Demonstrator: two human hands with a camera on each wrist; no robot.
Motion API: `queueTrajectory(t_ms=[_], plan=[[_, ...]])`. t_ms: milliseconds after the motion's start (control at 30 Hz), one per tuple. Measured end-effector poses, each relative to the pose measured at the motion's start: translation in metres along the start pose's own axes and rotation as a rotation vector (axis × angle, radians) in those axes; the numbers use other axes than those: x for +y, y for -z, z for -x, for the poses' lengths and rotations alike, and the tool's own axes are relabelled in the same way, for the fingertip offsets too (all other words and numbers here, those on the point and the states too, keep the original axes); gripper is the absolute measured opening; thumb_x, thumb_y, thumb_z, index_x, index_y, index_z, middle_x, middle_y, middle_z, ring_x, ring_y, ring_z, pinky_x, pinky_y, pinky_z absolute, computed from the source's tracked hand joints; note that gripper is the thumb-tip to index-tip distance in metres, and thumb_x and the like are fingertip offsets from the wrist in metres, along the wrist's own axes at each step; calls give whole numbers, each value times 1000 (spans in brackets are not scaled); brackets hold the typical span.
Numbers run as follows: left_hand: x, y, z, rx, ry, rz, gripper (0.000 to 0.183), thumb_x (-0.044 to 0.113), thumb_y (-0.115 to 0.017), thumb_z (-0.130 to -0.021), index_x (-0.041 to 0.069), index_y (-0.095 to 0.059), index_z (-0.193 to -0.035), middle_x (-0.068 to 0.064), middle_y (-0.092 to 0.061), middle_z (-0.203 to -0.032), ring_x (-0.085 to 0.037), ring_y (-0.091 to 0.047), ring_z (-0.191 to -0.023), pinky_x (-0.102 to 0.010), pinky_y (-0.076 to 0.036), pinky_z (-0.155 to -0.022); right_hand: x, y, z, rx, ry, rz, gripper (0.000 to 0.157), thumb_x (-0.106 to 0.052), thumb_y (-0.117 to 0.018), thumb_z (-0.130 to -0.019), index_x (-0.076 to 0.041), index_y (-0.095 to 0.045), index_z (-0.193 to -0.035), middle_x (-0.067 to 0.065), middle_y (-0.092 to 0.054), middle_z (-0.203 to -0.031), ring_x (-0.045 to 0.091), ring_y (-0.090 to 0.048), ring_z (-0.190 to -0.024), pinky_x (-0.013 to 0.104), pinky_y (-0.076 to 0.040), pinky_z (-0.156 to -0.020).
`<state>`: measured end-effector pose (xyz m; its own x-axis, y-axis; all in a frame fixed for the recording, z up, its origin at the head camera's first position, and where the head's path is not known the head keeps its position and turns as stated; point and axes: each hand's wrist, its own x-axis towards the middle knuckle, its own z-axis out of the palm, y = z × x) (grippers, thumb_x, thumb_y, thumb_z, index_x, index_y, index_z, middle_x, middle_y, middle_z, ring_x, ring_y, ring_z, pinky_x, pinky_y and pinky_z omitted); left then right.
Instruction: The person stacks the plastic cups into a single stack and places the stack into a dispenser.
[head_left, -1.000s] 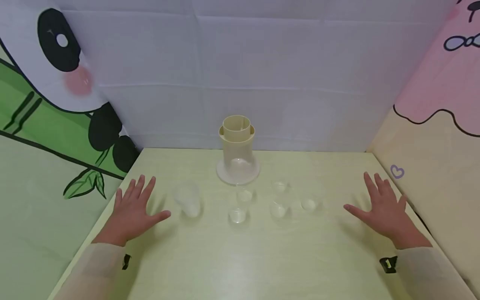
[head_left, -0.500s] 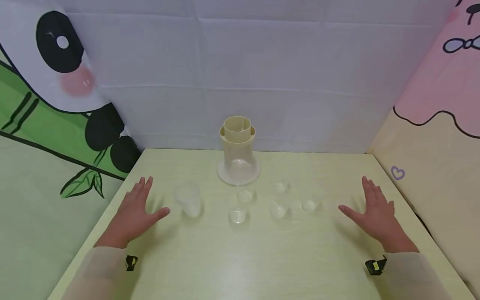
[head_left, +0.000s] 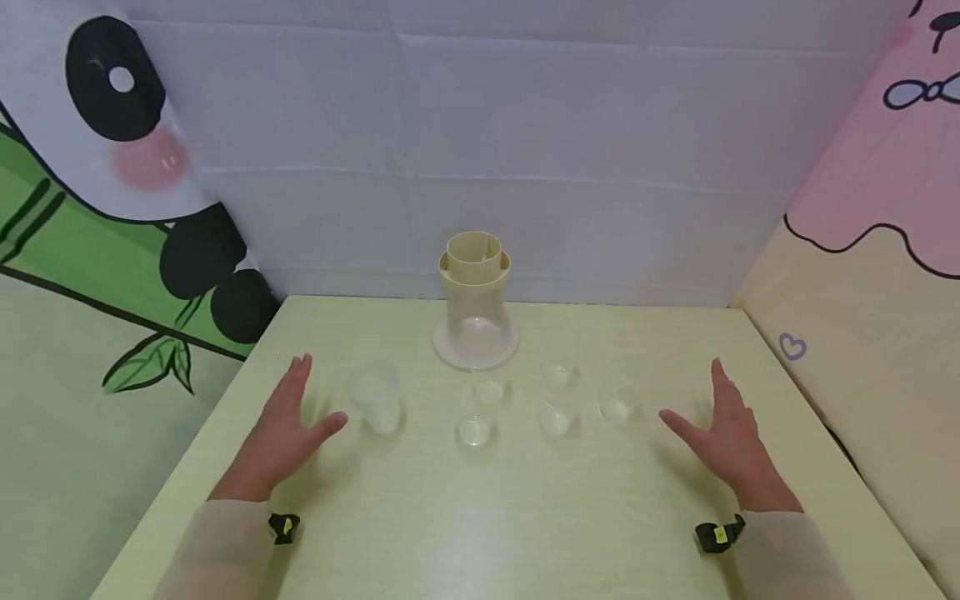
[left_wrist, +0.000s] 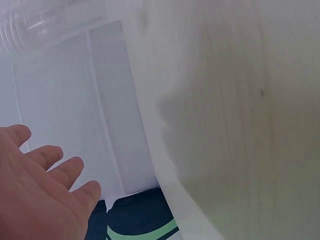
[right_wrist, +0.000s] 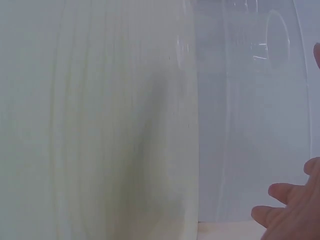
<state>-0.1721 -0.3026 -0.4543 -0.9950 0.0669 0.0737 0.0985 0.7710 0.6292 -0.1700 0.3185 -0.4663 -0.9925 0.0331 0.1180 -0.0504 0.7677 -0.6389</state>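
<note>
My left hand point(head_left: 279, 433) is held over the left of the table, fingers straight and thumb spread, holding nothing. Closest to its thumb is a clear plastic container point(head_left: 375, 398), whose ribbed side point(left_wrist: 55, 22) shows in the left wrist view. On the right, my right hand point(head_left: 729, 442) is likewise empty, thumb pointing inward. Several small clear cups stand mid-table, among them a front cup point(head_left: 475, 430) and the rightmost cup point(head_left: 617, 408), nearest that hand. A clear rounded cup point(right_wrist: 277, 40) appears at the top of the right wrist view.
At the back centre stands a cream cylinder point(head_left: 476, 296) with a narrower tube inside its top and a round whitish base point(head_left: 450, 350). A white cloth wall point(head_left: 600, 167) rises behind the table point(head_left: 465, 517). Printed side panels flank it left and right.
Both hands have turned, palms more inward, and their fingers have drawn closer together. The right hand has shifted left; the left forearm has moved slightly right. Objects on the table stay put.
</note>
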Motion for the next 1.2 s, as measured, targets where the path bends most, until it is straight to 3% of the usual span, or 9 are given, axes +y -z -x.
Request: queueTrajectory(t_ms=[167, 500, 733, 933, 1200], plan=[[4, -4, 1, 20, -14, 53, 105, 49, -68, -97, 19, 5, -166, -16, 7, -172, -46, 1, -155, -77, -14, -113, -6, -4, -1, -22, -44, -82, 117, -57, -69, -94, -23, 21, -162, 24, 10, -169, 56, -2, -151, 80, -14, -109], [-3, -4, -4, 12, -19, 200, 101, 47, -66, -99, 27, 7, -166, -10, 4, -173, -41, 0, -156, -75, -12, -115, -28, -21, 2, -61, -69, -164, 117, -57, -68, -95, -31, 25, -159, 16, 18, -170, 50, 5, -153, 79, -13, -110], [-6, -7, 1, -19, 77, 317, 103, 43, -69, -97, 32, 7, -166, -16, -5, -172, -46, -8, -155, -76, -16, -113, -43, -39, 5, -59, -69, -207, 120, -52, -73, -93, -27, 23, -161, 17, 9, -171, 46, 1, -155, 75, -13, -114], [2, -15, 0, -49, 127, 392, 108, 43, -75, -94, 26, 3, -167, -15, -8, -172, -42, -10, -155, -68, -21, -117, -51, -49, 5, -94, -93, -250, 125, -51, -77, -90, -30, 24, -161, 15, 6, -172, 43, -1, -156, 75, -15, -114], [5, -25, -4, -66, 101, 425, 110, 39, -79, -93, 20, 0, -167, -13, -7, -172, -40, -12, -156, -62, -23, -119, -60, -60, -1, -132, -110, -317, 128, -48, -80, -89, -28, 24, -161, 14, 4, -172, 40, -3, -156, 69, -16, -118]])
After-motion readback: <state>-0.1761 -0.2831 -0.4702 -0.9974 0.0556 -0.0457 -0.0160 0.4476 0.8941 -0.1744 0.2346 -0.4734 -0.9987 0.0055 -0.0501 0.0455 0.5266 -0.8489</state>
